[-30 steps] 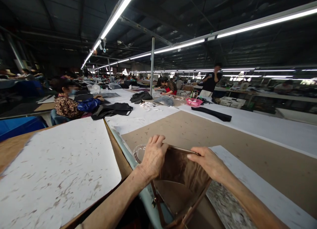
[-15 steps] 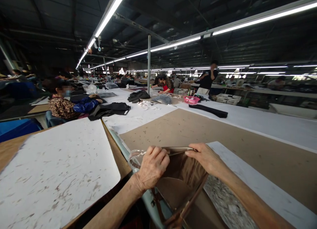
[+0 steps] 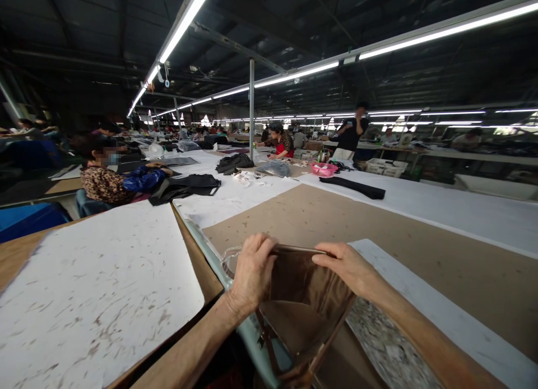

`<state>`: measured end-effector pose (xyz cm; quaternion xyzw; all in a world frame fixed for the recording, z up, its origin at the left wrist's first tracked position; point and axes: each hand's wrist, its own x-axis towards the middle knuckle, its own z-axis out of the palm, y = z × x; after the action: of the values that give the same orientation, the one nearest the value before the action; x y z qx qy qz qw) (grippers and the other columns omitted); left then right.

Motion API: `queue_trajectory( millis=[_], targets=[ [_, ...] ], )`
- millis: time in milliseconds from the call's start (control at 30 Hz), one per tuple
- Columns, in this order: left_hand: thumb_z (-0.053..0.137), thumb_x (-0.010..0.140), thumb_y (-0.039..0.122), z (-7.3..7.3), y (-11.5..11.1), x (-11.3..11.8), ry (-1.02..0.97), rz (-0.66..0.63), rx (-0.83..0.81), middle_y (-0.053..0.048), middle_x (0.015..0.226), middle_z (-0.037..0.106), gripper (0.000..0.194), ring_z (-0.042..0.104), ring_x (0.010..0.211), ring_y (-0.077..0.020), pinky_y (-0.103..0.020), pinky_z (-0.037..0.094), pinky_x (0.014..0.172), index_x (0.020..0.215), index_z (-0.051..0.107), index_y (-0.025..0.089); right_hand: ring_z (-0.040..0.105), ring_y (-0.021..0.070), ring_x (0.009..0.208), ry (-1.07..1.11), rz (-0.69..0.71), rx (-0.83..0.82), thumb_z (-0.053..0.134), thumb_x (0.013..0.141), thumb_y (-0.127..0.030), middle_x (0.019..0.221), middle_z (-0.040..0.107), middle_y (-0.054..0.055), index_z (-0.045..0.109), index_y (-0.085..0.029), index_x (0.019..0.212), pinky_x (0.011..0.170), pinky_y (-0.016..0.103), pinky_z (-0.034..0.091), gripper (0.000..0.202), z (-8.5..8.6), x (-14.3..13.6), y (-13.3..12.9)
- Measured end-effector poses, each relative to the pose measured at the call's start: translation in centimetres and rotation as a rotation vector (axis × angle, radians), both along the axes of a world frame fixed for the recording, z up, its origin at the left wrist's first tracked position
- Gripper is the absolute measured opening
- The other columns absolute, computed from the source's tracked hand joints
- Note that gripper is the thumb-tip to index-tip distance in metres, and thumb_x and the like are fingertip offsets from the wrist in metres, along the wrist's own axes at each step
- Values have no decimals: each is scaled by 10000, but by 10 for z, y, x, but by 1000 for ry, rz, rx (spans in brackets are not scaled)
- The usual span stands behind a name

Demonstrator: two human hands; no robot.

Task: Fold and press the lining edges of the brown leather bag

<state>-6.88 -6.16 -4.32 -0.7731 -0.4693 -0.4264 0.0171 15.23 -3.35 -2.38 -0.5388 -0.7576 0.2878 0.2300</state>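
Brown bag (image 3: 311, 327): in front of the person, at the near edge of the counter (image 3: 253, 352), mouth spread towards the viewer; whether its base rests on anything cannot be told.
Left hand (image 3: 253, 271): clamped on the left end of the bag's far rim (image 3: 298, 248), fingers curled over it.
Right hand (image 3: 347, 267): clamped on the right end of the same rim, pinching it between thumb and fingers.
Rim: runs nearly straight between the hands; it looks firmer than the rest and is probably the surest place to hold, one hand near each end.
Lining (image 3: 309, 282): shiny, creased brown cloth; likely soft and rather slippery, so a poor grip on its own.
Walls: they sag and fold below the rim, so probably limp.
Weight: likely light, as no contents can be made out inside.
Fragility: unlikely to break, though a hard pinch could crease the material.
Strap (image 3: 271, 344): hangs at the lower left and could snag.
Clear plastic loop (image 3: 229, 259): just beside the left hand; whether it is attached to the bag cannot be told.
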Motion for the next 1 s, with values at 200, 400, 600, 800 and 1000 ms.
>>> queue_trajectory(
  millis=[200, 400, 600, 800, 1000],
  targets=[
    [584, 683, 120, 2, 12, -20, -210, 97, -308, -14, 911, 563, 242, 505, 879, -183, -314, 438, 738, 908, 567, 207, 378, 129, 573, 6, 51, 8, 465, 808, -412, 567, 384, -42, 469, -181, 622, 539, 249, 263, 297, -2, 2, 5],
    [599, 720, 291, 13, 19, -29, -213, -112, -530, -13, 872, 624, 193, 531, 808, -160, -267, 407, 725, 875, 663, 194, 349, 124, 560, -20, 36, 22, 461, 813, -395, 553, 343, -45, 410, -180, 600, 545, 260, 242, 307, -5, 2, 7],
    [635, 638, 284, 21, 30, -28, -447, -227, -810, 12, 602, 546, 164, 449, 575, -99, -228, 343, 550, 687, 663, 130, 393, 136, 577, 24, 39, 1, 480, 791, -393, 565, 420, -32, 480, -175, 602, 565, 257, 288, 288, -1, 3, 4],
    [652, 566, 288, 29, 32, -27, -540, -246, -1022, 45, 475, 438, 211, 336, 452, -58, -201, 242, 441, 660, 628, 101, 444, 155, 597, 75, 50, -39, 494, 785, -413, 603, 512, -12, 593, -164, 670, 566, 255, 322, 292, 0, 4, 4],
    [550, 628, 236, 25, 33, -25, -380, -203, -845, 46, 476, 436, 129, 350, 467, -74, -214, 242, 453, 650, 612, 126, 421, 140, 568, 67, 63, -72, 500, 780, -419, 573, 480, -20, 574, -165, 645, 538, 251, 296, 298, 0, 4, 4]
  ],
)
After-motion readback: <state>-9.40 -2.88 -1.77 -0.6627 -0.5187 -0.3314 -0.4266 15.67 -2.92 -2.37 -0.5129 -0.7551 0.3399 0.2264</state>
